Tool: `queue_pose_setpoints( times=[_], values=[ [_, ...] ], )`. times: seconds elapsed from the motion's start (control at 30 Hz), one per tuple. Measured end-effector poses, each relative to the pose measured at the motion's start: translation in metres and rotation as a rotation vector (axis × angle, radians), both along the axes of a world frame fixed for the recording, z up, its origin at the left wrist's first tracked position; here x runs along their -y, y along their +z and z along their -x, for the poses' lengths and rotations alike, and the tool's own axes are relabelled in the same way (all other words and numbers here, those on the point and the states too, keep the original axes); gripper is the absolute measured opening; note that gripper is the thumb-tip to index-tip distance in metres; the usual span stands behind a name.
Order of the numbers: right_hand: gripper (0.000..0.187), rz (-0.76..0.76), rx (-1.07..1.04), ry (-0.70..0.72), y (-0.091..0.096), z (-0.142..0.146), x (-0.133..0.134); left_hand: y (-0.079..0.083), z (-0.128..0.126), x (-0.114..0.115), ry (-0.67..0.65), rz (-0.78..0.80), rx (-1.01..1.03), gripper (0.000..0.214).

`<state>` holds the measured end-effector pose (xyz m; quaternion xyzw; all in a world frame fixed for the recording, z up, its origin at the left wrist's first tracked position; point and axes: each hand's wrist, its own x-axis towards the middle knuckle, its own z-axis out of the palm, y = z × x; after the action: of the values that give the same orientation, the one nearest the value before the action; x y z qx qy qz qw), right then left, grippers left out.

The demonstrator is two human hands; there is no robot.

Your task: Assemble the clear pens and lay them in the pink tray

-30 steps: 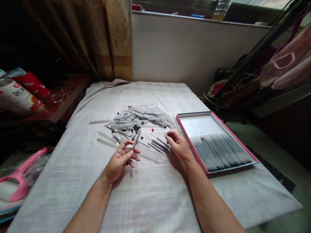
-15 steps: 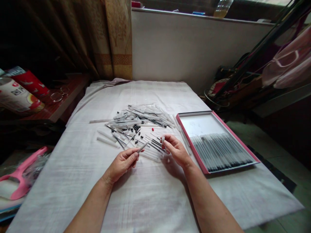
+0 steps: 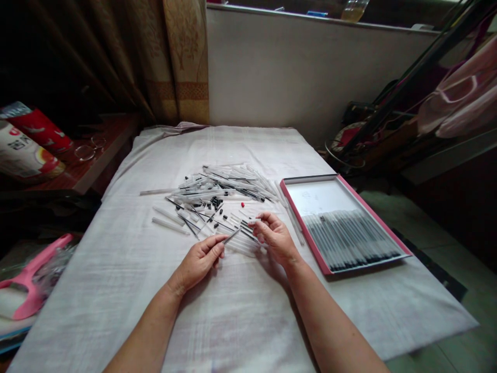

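My left hand (image 3: 200, 260) is closed on a slim pen (image 3: 233, 236), whose tip points up and to the right. Opposite it, my right hand (image 3: 277, 241) pinches a small whitish piece (image 3: 253, 221), perhaps a pen cap, close to the pen's tip but apart from it. Beneath and beyond both hands lies a loose pile of clear pen barrels and dark refills (image 3: 229, 184). Small black plugs (image 3: 216, 203) are scattered in front of the pile, with one red piece (image 3: 243, 204) to their right.
Right of my hands lies an open pink-edged box (image 3: 310, 235) with a row of assembled-looking pens (image 3: 353, 241) inside. A pale cloth (image 3: 135, 290) covers the table. At the left are glasses (image 3: 85, 151), a jar (image 3: 25, 155) and a pink-handled tool (image 3: 34, 274).
My right hand has moved slightly left, bringing the small whitish piece nearer the pen's tip. My left hand keeps its hold on the pen. The whole view has shifted slightly.
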<state>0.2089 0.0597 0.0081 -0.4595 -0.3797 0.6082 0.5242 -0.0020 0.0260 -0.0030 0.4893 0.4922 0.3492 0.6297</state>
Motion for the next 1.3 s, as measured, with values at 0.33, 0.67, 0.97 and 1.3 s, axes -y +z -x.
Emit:
queue_pose_setpoints(
  times=[0.33,0.67,0.97,1.3],
  values=[
    [0.033,-0.046,0.07,0.074,0.002,0.006,0.003,0.004,-0.002,-0.001,-0.053,-0.042,-0.06,0.056],
    [0.031,-0.14,0.196,0.133,-0.004,-0.003,0.003,0.004,-0.001,0.0,-0.078,-0.088,-0.104,0.048],
    [0.025,-0.206,0.459,0.258,0.0,-0.009,0.006,0.005,-0.001,-0.002,-0.111,-0.249,-0.224,0.034],
    [0.019,-0.122,0.426,0.295,0.001,-0.01,0.006,0.001,-0.003,-0.004,-0.1,-0.337,-0.318,0.028]
  ],
)
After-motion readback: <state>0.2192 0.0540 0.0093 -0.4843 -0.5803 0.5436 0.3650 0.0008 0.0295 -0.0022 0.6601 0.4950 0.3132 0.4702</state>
